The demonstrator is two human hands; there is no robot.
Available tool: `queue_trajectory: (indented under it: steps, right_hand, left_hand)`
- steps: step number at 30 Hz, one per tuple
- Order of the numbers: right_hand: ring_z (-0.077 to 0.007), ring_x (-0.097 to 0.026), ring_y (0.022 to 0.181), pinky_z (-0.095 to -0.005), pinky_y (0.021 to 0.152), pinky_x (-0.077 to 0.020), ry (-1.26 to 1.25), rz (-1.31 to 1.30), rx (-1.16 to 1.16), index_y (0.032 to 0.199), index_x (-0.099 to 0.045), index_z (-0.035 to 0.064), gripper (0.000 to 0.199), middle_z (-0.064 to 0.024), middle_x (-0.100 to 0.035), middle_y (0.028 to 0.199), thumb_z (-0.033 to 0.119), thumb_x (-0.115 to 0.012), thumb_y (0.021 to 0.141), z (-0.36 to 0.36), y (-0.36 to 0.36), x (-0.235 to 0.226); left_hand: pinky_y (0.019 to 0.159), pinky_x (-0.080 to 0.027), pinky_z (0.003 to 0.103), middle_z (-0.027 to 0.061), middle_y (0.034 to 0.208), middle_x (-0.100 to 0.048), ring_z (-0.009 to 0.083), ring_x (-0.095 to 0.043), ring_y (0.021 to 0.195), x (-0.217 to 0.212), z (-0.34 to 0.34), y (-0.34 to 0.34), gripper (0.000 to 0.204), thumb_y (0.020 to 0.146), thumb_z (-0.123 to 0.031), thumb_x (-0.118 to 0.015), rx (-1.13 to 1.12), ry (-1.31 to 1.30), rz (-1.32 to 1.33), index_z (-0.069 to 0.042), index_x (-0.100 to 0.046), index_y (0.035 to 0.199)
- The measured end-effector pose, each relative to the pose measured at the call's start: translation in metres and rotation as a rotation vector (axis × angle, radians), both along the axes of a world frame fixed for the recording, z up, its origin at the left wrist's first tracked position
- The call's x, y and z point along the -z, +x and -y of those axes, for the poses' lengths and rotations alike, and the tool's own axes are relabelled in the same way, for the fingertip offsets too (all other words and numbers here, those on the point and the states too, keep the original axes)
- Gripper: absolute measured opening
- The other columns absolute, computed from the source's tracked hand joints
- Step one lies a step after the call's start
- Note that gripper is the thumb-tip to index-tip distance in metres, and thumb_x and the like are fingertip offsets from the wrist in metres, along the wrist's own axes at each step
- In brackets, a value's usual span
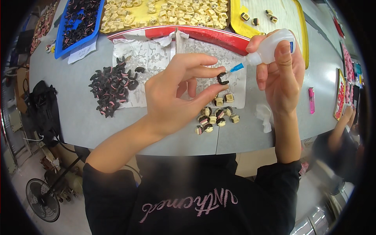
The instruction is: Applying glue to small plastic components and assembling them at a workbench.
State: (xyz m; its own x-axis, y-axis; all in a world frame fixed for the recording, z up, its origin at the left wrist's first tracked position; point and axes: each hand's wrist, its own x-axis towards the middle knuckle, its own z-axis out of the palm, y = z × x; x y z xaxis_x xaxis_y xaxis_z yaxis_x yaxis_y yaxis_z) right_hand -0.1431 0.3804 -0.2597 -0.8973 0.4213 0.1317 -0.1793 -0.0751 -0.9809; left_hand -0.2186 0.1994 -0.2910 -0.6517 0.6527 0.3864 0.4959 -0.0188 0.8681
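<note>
Two hands are working together above the near edge of the grey table (78,117). With my left hand (172,98) I am pinching a small black C-shaped clip (223,78) between thumb and forefinger, the other fingers curled out of the way, and I am keeping its open side turned toward the nozzle. My right hand (280,74) is wrapping tightly around a small white glue bottle (274,45), its blue needle tip (236,68) almost touching the clip. To do this well, I judge I should be squeezing gently, steadying the tip, and keeping glue off my fingertips.

Just beyond, near the edge, a cluster of finished cream-and-black pieces (215,115) is lying below the stained paper sheet (152,55). Toward the left a heap of black clips (111,90) is waiting. At the far edge a red-rimmed tray of cream blocks (164,13), a blue tray (80,21) and a yellow tray (266,19) are sitting.
</note>
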Motion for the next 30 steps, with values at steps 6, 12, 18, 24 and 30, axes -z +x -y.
queue_trajectory:
  steps: [6, 12, 18, 24, 30]
  right_hand:
    - [-0.0047, -0.042, 0.044, -0.0140, 0.040, -0.0332, 0.060, 0.038, 0.019, 0.102, -0.047, 0.0010, 0.036, -0.0170, -0.060, 0.093, 0.037, -0.043, 0.097, 0.001, 0.000, 0.001]
    - [-0.0078, -0.051, 0.049, -0.0190, 0.044, -0.0431, 0.028, -0.015, 0.050, 0.098, -0.046, -0.0004, 0.034, -0.0188, -0.065, 0.087, 0.034, -0.045, 0.097, -0.008, 0.000, 0.000]
    - [-0.0058, -0.035, 0.057, -0.0167, 0.056, -0.0347, 0.049, -0.080, 0.119, 0.105, -0.047, 0.0001, 0.031, -0.0218, -0.058, 0.109, 0.030, -0.043, 0.098, -0.009, -0.007, -0.002]
    - [-0.0183, -0.061, 0.094, -0.0286, 0.077, -0.0550, 0.308, 0.062, -0.282, 0.099, -0.040, 0.0031, 0.029, -0.0131, -0.049, 0.110, -0.008, -0.059, 0.081, -0.017, 0.006, -0.009]
    - [-0.0301, -0.058, 0.091, -0.0362, 0.075, -0.0473, 0.967, 0.125, -0.157, 0.091, -0.051, 0.0045, 0.027, -0.0109, -0.060, 0.092, 0.008, -0.070, 0.073, -0.012, 0.008, -0.006]
  left_hand:
    - [0.042, -0.026, 0.014, 0.0056, 0.091, -0.070, -0.0003, -0.036, 0.046, -0.001, 0.001, -0.001, 0.047, 0.069, 0.004, -0.076, 0.007, 0.003, 0.001, -0.004, -0.048, 0.106]
    - [0.042, -0.027, 0.014, 0.0067, 0.092, -0.070, -0.0001, -0.036, 0.046, -0.002, 0.002, -0.003, 0.047, 0.069, 0.004, -0.076, 0.002, 0.007, -0.003, -0.003, -0.048, 0.107]
    - [0.044, -0.029, 0.014, 0.0129, 0.094, -0.069, 0.0004, -0.037, 0.047, -0.003, 0.007, -0.003, 0.047, 0.069, 0.006, -0.075, -0.004, 0.066, -0.039, -0.001, -0.047, 0.106]
    - [0.045, -0.030, 0.014, 0.0136, 0.093, -0.070, 0.0005, -0.041, 0.047, -0.004, 0.007, -0.004, 0.045, 0.068, 0.004, -0.076, -0.093, 0.232, -0.057, -0.002, -0.048, 0.103]
    - [0.045, -0.033, 0.014, 0.0155, 0.094, -0.069, 0.0005, -0.042, 0.047, -0.005, 0.007, -0.003, 0.044, 0.069, 0.007, -0.075, -0.070, 0.256, -0.122, -0.002, -0.049, 0.102]
